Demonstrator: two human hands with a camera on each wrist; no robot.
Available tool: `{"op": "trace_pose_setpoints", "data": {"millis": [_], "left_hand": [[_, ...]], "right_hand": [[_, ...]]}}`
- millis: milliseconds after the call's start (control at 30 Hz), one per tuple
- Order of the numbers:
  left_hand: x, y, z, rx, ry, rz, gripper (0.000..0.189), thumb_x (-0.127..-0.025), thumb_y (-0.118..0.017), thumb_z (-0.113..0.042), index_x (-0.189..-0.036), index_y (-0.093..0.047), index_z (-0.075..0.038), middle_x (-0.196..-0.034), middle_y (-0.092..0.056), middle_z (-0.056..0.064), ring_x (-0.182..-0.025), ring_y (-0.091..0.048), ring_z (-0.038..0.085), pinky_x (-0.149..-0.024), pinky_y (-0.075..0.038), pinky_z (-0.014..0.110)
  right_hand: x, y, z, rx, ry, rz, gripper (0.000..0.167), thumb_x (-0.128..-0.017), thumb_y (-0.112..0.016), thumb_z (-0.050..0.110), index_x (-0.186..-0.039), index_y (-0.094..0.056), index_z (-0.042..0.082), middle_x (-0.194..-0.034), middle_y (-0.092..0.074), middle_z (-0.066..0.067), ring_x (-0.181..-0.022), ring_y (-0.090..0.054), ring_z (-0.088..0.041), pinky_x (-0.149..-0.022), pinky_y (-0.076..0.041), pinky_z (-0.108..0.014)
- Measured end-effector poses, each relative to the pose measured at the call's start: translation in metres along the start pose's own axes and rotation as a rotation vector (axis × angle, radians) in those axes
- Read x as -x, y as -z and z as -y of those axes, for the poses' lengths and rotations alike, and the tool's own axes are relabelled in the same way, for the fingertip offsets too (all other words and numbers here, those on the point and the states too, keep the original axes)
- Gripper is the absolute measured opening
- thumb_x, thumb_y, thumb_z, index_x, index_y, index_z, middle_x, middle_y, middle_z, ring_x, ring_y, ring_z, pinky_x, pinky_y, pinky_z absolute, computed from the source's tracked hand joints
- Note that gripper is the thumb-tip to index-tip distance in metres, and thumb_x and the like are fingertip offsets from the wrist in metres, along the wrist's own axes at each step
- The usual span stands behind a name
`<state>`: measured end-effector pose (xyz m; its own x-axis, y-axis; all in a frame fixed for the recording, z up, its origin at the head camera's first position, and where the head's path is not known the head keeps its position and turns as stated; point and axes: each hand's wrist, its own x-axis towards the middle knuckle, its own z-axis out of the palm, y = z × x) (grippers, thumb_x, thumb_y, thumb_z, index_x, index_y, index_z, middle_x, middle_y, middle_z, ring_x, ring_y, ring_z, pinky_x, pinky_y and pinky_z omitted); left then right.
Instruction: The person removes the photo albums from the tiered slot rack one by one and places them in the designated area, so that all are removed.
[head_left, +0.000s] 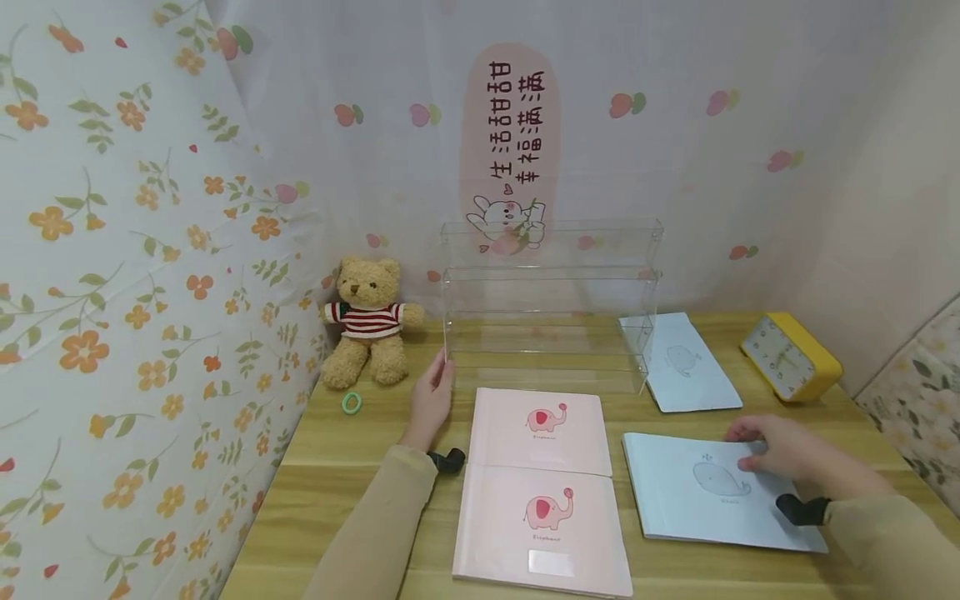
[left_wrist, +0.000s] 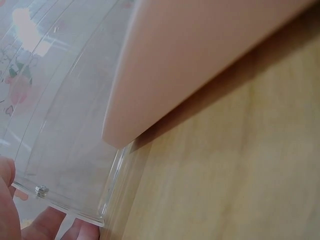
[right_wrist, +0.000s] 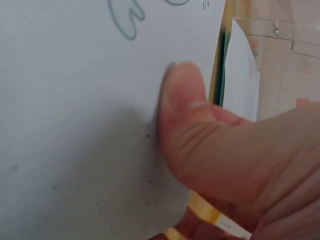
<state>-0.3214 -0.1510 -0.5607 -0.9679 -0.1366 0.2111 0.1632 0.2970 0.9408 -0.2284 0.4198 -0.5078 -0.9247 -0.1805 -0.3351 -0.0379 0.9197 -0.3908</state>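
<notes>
My left hand (head_left: 432,398) holds the lower left side of a transparent tiered display rack (head_left: 551,333). In the left wrist view its thumb lies on one side of the rack's side panel (left_wrist: 70,185), and fingertips (left_wrist: 47,222) show past the other. On the right, my right hand (head_left: 780,454) grips a pale blue whale booklet (head_left: 690,492) by its far right edge. The right wrist view shows the thumb (right_wrist: 187,90) flat on the cover and fingers curling beneath. Two pink elephant booklets (head_left: 540,429) lie between the hands, one nearer me than the other.
A second blue whale booklet (head_left: 686,367) lies by the rack's right end, partly behind it. Farther right stands a yellow clock (head_left: 795,358). A teddy bear (head_left: 367,325) sits at the back left, with a green ring (head_left: 352,403) before it. Fabric curtains border the wooden table (head_left: 330,492).
</notes>
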Motion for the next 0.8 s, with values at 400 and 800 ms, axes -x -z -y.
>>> {"op": "trace_pose_setpoints", "data": {"millis": [400, 800], "left_hand": [[0.008, -0.002, 0.001, 0.01, -0.006, 0.007, 0.05, -0.116, -0.058, -0.026, -0.163, -0.054, -0.01, -0.162, -0.059, 0.019, -0.149, -0.059, 0.039, -0.124, -0.05, 0.055], [0.013, 0.002, -0.028, 0.003, -0.088, -0.024, 0.058, -0.113, -0.062, -0.016, -0.168, -0.045, -0.009, -0.164, -0.056, 0.024, -0.149, -0.057, 0.046, -0.123, -0.05, 0.061]], "right_hand": [[0.004, -0.004, 0.011, 0.06, -0.025, 0.013, 0.036, -0.084, -0.094, 0.014, -0.112, -0.072, 0.007, -0.114, -0.075, -0.025, -0.108, -0.068, -0.046, -0.096, -0.056, -0.071], [0.019, 0.0, 0.072, 0.27, 0.141, -0.176, 0.032, -0.088, -0.093, 0.021, -0.114, -0.075, 0.012, -0.113, -0.074, -0.013, -0.097, -0.071, -0.031, -0.085, -0.064, -0.059]]}}
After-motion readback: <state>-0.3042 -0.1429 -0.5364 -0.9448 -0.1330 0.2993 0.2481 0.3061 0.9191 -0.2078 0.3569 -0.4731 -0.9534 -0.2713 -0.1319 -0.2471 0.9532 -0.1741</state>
